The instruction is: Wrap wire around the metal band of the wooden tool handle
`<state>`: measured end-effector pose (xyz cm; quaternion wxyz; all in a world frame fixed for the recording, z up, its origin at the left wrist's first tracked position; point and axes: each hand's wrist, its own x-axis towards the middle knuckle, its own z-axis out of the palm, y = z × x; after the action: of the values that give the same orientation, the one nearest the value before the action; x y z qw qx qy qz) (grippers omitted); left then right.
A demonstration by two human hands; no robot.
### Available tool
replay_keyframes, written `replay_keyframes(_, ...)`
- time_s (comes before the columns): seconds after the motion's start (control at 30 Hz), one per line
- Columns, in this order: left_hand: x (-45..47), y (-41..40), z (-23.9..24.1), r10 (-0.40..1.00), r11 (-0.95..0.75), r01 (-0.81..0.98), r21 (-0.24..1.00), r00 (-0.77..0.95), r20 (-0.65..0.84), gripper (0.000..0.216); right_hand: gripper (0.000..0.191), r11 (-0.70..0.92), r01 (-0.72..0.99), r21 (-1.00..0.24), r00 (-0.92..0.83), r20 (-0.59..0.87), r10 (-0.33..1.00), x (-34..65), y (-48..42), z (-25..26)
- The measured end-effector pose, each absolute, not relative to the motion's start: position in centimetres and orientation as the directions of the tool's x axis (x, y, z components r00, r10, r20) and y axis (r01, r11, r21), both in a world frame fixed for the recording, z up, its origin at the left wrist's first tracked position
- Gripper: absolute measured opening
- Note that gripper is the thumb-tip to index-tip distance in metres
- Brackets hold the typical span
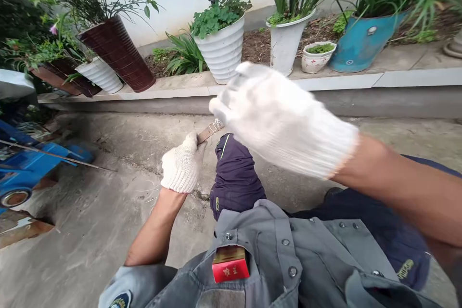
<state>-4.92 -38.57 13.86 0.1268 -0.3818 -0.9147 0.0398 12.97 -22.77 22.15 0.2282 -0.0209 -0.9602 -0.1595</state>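
Observation:
My left hand (184, 163), in a white knitted glove, is closed around a flat brown strip (206, 134) that looks like wood or bamboo. Thin pale wire or cord (216, 125) is wound about the strip's far end. My right hand (267, 110), gloved the same way, is raised nearer the camera, to the right of that end. Its fingers are curled in and smeared by motion. Whatever they grip, if anything, is hidden. The strip's far tip lies close to my right fingertips; whether they touch I cannot tell.
Beyond my hands runs a low ledge (325, 83) with potted plants, including a white ribbed pot (222, 50) and a blue pot (366, 41). At left stands a blue machine (39, 163) with a thin rod (72, 158) jutting out. A red box (231, 269) sits in my chest pocket.

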Motion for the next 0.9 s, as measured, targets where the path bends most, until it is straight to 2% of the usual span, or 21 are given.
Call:
replay_keyframes(0.03, -4.9, -38.2, 14.0, 0.732, 0.681, 0.707, -0.193, -0.65, 0.202, 0.036, 0.048, 0.95, 0.126, 0.286, -0.93, 0.367, 0.013, 12.0, -22.8, 21.9)
replay_keyframes(0.13, -4.7, -37.2, 14.2, 0.769, 0.639, 0.736, -0.225, -0.609, 0.192, 0.037, 0.031, 0.955, 0.292, 0.047, -0.921, 0.281, 0.268, 9.6, -21.4, 20.1)
replay_keyframes(0.2, -4.5, -36.8, 14.4, 0.759, 0.65, 0.736, -0.192, -0.613, 0.218, 0.041, 0.014, 0.93, 0.362, -0.066, -0.911, 0.185, 0.368, 9.0, -19.6, 19.0)
replay_keyframes(0.27, -4.4, -36.7, 14.4, 0.728, 0.671, 0.735, -0.104, -0.624, 0.285, 0.049, 0.007, 0.906, 0.405, -0.121, -0.904, 0.095, 0.417, 9.3, -17.7, 18.3)
replay_keyframes(0.33, -4.4, -36.8, 14.4, 0.684, 0.671, 0.741, 0.022, -0.631, 0.365, 0.057, 0.015, 0.88, 0.45, -0.154, -0.883, 0.073, 0.464, 10.1, -15.9, 18.1)
replay_keyframes(0.4, -4.4, -36.8, 14.3, 0.65, 0.624, 0.756, 0.196, -0.642, 0.406, 0.06, 0.033, 0.852, 0.479, -0.212, -0.855, 0.104, 0.507, 11.2, -14.6, 17.9)
replay_keyframes(0.47, -4.3, -36.5, 14.2, 0.652, 0.53, 0.725, 0.44, -0.68, 0.336, 0.058, 0.042, 0.809, 0.496, -0.316, -0.823, 0.126, 0.554, 12.5, -14.0, 17.8)
replay_keyframes(0.53, -4.0, -36.0, 14.0, 0.694, 0.42, 0.571, 0.706, -0.703, 0.155, 0.052, 0.04, 0.725, 0.49, -0.484, -0.787, 0.112, 0.607, 13.8, -14.1, 17.6)
replay_keyframes(0.6, -3.4, -35.4, 13.7, 0.764, 0.332, 0.342, 0.879, -0.644, -0.038, 0.047, 0.036, 0.584, 0.426, -0.691, -0.753, 0.087, 0.652, 15.3, -14.6, 17.2)
replay_keyframes(0.7, -2.2, -34.9, 12.9, 0.859, 0.257, 0.114, 0.96, -0.481, -0.173, 0.04, 0.037, 0.33, 0.202, -0.922, -0.683, 0.109, 0.722, 17.8, -15.8, 15.8)
replay_keyframes(0.8, -1.1, -35.0, 12.2, 0.881, 0.223, 0.027, 0.974, -0.434, -0.189, 0.033, 0.039, 0.124, -0.059, -0.99, -0.587, 0.135, 0.799, 20.0, -17.0, 13.1)
replay_keyframes(0.9, -0.4, -35.1, 11.7, 0.868, 0.16, -0.014, 0.987, -0.475, -0.147, 0.029, 0.039, -0.019, -0.255, -0.967, -0.553, 0.13, 0.823, 21.8, -18.4, 10.1)
